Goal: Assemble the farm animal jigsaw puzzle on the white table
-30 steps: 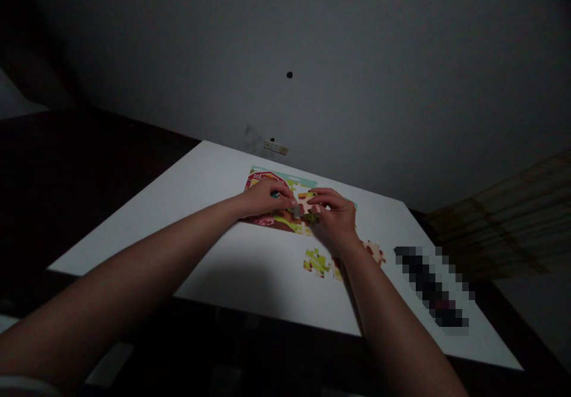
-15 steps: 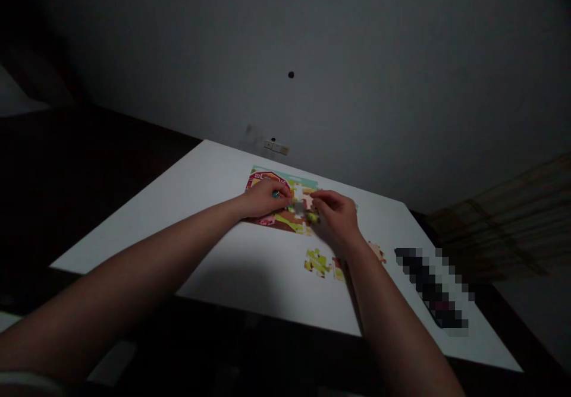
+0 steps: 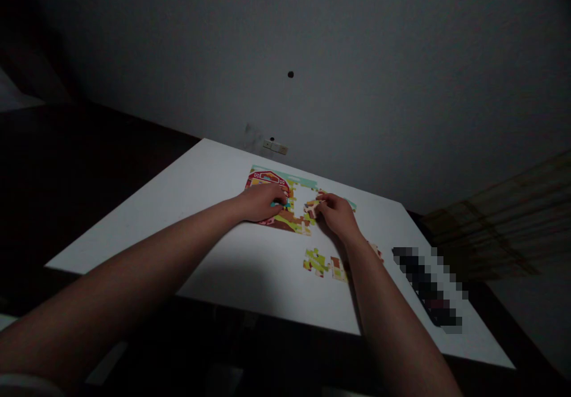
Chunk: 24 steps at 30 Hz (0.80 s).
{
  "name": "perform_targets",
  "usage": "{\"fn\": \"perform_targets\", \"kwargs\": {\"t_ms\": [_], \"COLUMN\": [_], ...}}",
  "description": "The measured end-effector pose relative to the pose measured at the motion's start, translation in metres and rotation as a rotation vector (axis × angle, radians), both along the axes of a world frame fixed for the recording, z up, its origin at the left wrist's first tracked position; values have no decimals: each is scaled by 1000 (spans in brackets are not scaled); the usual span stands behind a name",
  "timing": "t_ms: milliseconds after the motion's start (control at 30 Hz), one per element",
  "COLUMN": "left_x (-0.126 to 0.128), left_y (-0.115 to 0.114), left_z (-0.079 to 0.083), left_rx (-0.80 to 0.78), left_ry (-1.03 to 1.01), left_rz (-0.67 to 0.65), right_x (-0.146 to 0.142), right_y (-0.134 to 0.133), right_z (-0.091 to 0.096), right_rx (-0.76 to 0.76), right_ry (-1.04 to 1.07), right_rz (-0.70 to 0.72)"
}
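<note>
A partly assembled jigsaw puzzle [image 3: 285, 227] with a red barn picture lies on the white table, with a gap right of its middle. My left hand [image 3: 265, 202] rests on its left part, fingers curled down and pressed against the assembled pieces. Beside the gap, my right hand [image 3: 338, 214] pinches a light-coloured puzzle piece [image 3: 311, 209] between thumb and fingers, tilted. Nearer to me lie a loose green puzzle piece [image 3: 315, 262] and a brown and yellow piece [image 3: 338, 268], partly hidden by my right forearm. Another pale piece [image 3: 377, 249] shows just beyond that forearm.
A dark, pixelated long object [image 3: 426, 287] lies at the right of the white table [image 3: 147, 224]. Behind the table stands a grey wall with a socket strip [image 3: 275, 147]. A striped curtain [image 3: 482, 230] hangs at the right.
My right hand has drawn the pinched piece a little towards me and tilted it, and more of the white gap shows. My left hand stays on the puzzle, its fingers slightly shifted.
</note>
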<state>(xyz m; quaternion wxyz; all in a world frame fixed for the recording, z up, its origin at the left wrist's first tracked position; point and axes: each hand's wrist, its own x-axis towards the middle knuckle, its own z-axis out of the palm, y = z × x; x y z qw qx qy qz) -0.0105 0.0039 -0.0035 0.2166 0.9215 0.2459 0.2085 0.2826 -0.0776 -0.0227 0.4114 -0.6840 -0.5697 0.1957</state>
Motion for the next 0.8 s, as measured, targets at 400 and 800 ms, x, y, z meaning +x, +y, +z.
{"fn": "perform_targets", "kwargs": {"t_ms": [400, 800], "left_x": [0, -1], "left_y": [-5, -2], "left_z": [4, 1], "left_rx": [6, 19], "left_ry": [31, 5], "left_rz": [8, -40], "right_x": [-22, -15], "right_y": [-4, -5], "right_z": [19, 24], "right_rx": [-5, 33], "right_ry": [499, 599], "right_rz": [-123, -67]}}
